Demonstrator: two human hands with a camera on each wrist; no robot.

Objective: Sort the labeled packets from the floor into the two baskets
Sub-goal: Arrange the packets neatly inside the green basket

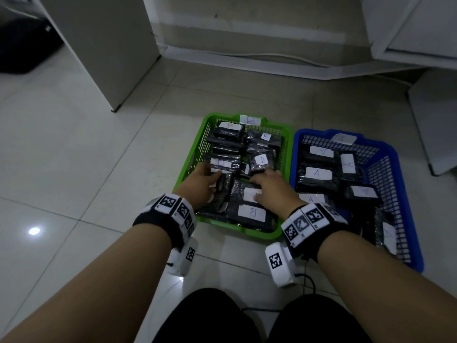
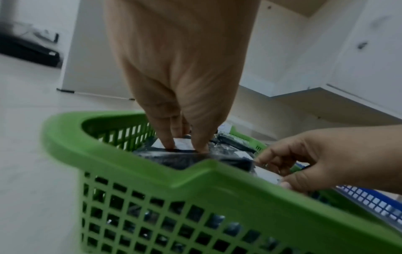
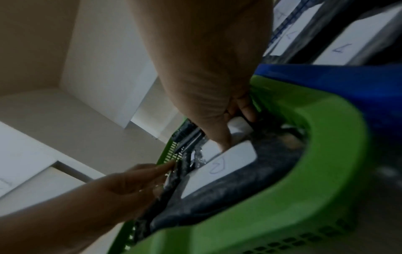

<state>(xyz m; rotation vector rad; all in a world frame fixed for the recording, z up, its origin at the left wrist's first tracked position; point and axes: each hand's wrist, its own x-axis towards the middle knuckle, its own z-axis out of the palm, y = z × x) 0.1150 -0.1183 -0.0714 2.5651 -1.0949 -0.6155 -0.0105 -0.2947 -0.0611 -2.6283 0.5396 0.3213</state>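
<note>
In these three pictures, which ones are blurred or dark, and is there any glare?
Head view: sharpest, dim, with one bright glare spot on the floor tiles and bent edges from the wide lens. Left wrist view: soft motion blur on the green basket. Right wrist view: darkest and most blurred; packet label barely readable.

Both bare forearms reach forward and down, each wrist wrapped in a black band with coded tags. The left hand (image 1: 200, 182) points its fingers (image 2: 167, 137) straight down, thumb alongside. The right hand (image 1: 271, 189) lies palm down, fingers loosely bent, thumb tip pressing downward.
</note>
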